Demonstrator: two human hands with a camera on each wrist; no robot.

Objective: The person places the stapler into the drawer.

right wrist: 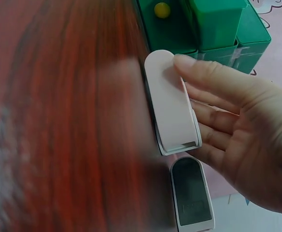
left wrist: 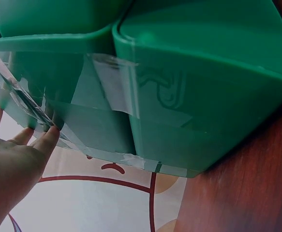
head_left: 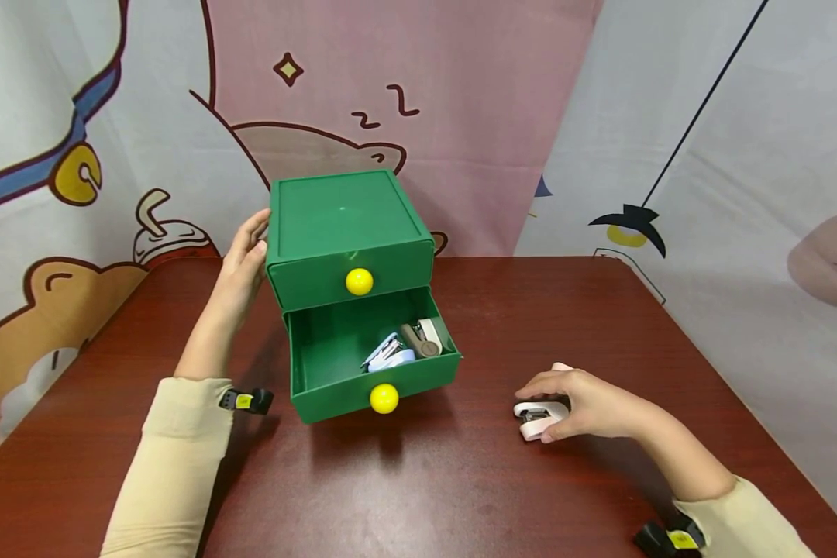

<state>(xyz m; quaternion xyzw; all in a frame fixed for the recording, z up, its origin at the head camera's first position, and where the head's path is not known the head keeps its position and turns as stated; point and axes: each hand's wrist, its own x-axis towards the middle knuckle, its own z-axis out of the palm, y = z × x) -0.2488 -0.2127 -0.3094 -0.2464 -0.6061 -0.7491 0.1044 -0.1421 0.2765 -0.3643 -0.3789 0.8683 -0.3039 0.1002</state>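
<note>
A green two-drawer cabinet [head_left: 349, 213] stands on the table with its lower drawer [head_left: 428, 376] pulled out. My left hand [head_left: 242, 260] rests along its left side; straight fingertips touch the taped wall in the left wrist view. To the right of the cabinet, my right hand [head_left: 586, 403] pinches a pale pink stapler [right wrist: 170, 101] between thumb and fingers. The stapler's front end faces the cabinet, close over the table. Beside it in the right wrist view lies a white-edged object with a dark top [right wrist: 193, 193]. Inside the drawer are a light blue stapler [head_left: 394, 358] and a grey-brown stapler [head_left: 418, 339].
A white piece [head_left: 430, 332] lies by the grey-brown stapler in the drawer's right corner. Yellow ball knobs stick out from the upper drawer [head_left: 349, 271] and the lower one. Behind the reddish-brown table [head_left: 502, 488] hangs a cartoon-printed cloth [head_left: 488, 116].
</note>
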